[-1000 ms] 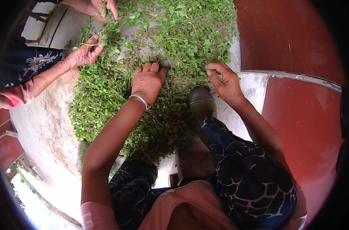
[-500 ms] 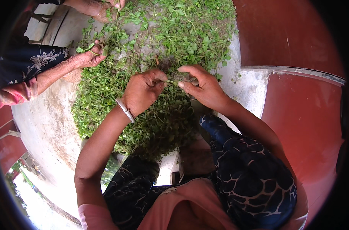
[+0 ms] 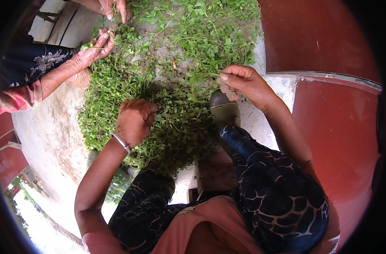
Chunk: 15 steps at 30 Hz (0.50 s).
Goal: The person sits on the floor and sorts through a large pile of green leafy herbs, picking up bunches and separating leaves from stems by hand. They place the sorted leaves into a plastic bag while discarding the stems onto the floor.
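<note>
A broad heap of leafy greens (image 3: 112, 91) covers the pale ground in front of me. My right hand (image 3: 246, 84), at the heap's right edge, is closed, with thumb and forefinger pinching the stem of a leafy green sprig (image 3: 196, 80). The sprig points left over the greens, its leaf end slightly blurred. My left hand (image 3: 135, 120) is low over the left-middle of the heap, a silver bangle (image 3: 121, 142) on its wrist. Its fingers are curled in, and whatever they hold, if anything, is hidden.
At the upper left, another person's two hands (image 3: 95, 50) handle greens at the heap's edge. My dark shoe (image 3: 224, 108) stands at the right side of the heap. Red panels (image 3: 328, 127) rise on the right beyond a pale concrete strip (image 3: 282, 91). A short brown stick (image 3: 174, 63) lies among the leaves.
My hands, which were together at a stem, have parted: the left went left and down, the right moved right with a sprig. The other person's hands have come closer together.
</note>
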Each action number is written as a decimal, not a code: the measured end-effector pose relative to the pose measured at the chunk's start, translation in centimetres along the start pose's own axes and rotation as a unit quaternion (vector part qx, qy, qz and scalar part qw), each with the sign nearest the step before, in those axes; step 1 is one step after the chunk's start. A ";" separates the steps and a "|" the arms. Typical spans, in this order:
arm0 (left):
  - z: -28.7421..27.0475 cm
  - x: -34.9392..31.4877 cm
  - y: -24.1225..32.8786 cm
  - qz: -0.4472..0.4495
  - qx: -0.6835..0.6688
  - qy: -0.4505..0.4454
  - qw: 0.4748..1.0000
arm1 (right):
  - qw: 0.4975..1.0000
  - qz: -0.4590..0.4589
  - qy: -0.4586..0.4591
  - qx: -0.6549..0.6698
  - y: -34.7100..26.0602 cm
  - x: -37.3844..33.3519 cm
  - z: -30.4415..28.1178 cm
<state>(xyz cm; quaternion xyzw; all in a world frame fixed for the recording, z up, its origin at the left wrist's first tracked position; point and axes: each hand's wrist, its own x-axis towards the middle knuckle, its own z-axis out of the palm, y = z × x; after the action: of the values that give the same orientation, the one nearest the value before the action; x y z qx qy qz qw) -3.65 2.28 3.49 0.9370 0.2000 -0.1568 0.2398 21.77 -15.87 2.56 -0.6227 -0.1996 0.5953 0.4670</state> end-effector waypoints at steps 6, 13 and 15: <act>0.3 -5.3 0.8 0.043 -0.019 0.052 0.997 | 0.999 0.012 0.025 -0.033 -0.6 -0.3 1.5; -0.1 -2.2 3.0 0.074 -0.296 0.159 0.939 | 0.998 0.042 -0.052 0.004 0.5 -0.5 3.5; -0.2 -0.8 3.8 0.071 -0.304 0.165 0.936 | 0.996 0.055 -0.071 0.022 1.0 -0.4 4.2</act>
<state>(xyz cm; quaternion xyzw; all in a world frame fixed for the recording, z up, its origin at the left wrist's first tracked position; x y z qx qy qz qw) -2.61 -0.92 5.39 0.8440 0.2080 0.0857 0.4870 17.51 -15.25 2.54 -0.5788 -0.1846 0.6667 0.4318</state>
